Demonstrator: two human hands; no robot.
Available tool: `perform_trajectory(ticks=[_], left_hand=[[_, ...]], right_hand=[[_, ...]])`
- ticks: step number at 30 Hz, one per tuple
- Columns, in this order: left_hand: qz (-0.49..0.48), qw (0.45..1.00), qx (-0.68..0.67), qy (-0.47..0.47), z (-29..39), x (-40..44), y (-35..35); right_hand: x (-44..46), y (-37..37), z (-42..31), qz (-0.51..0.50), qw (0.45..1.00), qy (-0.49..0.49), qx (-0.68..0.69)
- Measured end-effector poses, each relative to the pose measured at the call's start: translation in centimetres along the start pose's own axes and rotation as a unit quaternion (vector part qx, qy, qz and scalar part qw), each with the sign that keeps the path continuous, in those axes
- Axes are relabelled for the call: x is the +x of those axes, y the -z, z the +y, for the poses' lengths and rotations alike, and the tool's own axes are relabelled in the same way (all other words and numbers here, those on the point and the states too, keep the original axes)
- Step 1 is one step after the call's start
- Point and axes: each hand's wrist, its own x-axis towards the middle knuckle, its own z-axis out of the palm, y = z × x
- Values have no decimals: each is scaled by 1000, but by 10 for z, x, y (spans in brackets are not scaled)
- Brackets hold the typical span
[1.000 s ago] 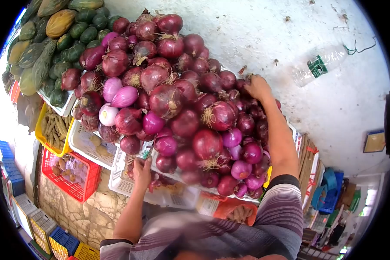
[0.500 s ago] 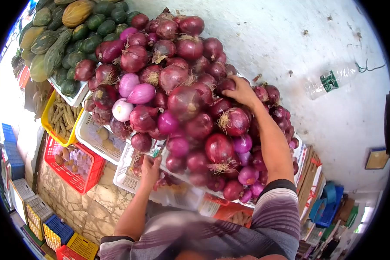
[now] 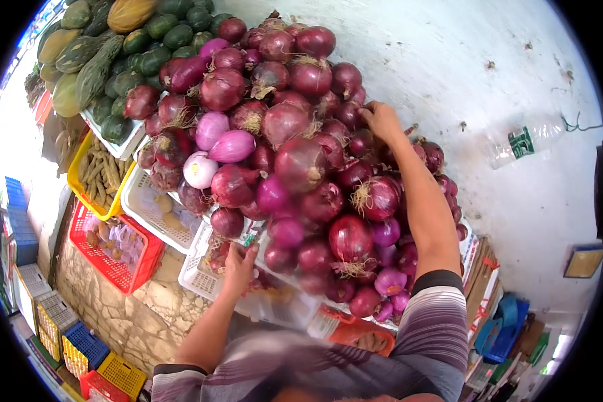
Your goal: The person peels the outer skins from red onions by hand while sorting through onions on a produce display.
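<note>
A large heap of red onions (image 3: pixel 285 124) fills the middle, several of them shiny purple where the skin is off. At the heap's far side, by the wall, my right hand (image 3: pixel 382 122) touches the onions with thumb and fingers slightly apart. A dark red onion (image 3: pixel 362 143) lies just below its thumb. My left hand (image 3: pixel 239 268) is at the near edge of the heap, fingers bent, beside a white basket (image 3: pixel 197 268) and a small green-and-white label (image 3: pixel 249 239). What its fingers hold, if anything, is hidden.
Green squashes (image 3: pixel 151 63) are piled at the upper left. Along the left stand a yellow basket (image 3: pixel 74 179) of long roots, a red basket (image 3: pixel 141 275) and a white basket (image 3: pixel 130 208). A plastic bottle (image 3: pixel 539 137) hangs on the white wall (image 3: pixel 449 53).
My right hand has come off a dark red onion and moved farther back along the heap. My left hand stays at the near edge. The whole view has shifted a little.
</note>
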Motion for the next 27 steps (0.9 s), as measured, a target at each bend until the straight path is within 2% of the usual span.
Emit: perform_trajectory(ticks=[2, 3, 6, 8, 12, 15, 17, 20, 23, 24, 26, 27], left_hand=[[-3, 1000, -12, 14, 8, -2, 0], [1, 1000, -16, -3, 9, 0, -1], [-7, 999, -1, 37, 22, -5, 3], [4, 1000, 8, 14, 20, -4, 2], [4, 1000, -9, 11, 35, -8, 3], [-2, 999, 33, -2, 5, 0, 3], [-7, 999, 27, 18, 14, -2, 5], [-1, 1000, 25, 7, 19, -2, 3], [3, 1000, 17, -9, 7, 0, 1], [3, 1000, 12, -12, 3, 1, 0], [-14, 998, -16, 53, 32, -4, 4], [-22, 996, -30, 85, 42, -5, 6]], right_hand=[[13, -25, -3, -5, 1000, -30, 8], [15, -33, -7, -54, 997, -46, -22], [16, -47, -10, -49, 994, -66, -71], [15, -51, -8, -28, 996, -61, -53], [8, -35, -15, -7, 997, -77, -18], [-11, -10, -22, 35, 996, -84, 8], [-29, 7, -13, 66, 996, -64, 13], [-49, 50, -8, -71, 988, -103, -90], [-42, 70, -13, -120, 954, -144, -235], [-35, 66, -10, -64, 972, -101, -204], [-10, 48, -5, 52, 989, -12, -138], [8, 39, -11, 78, 991, 32, -102]])
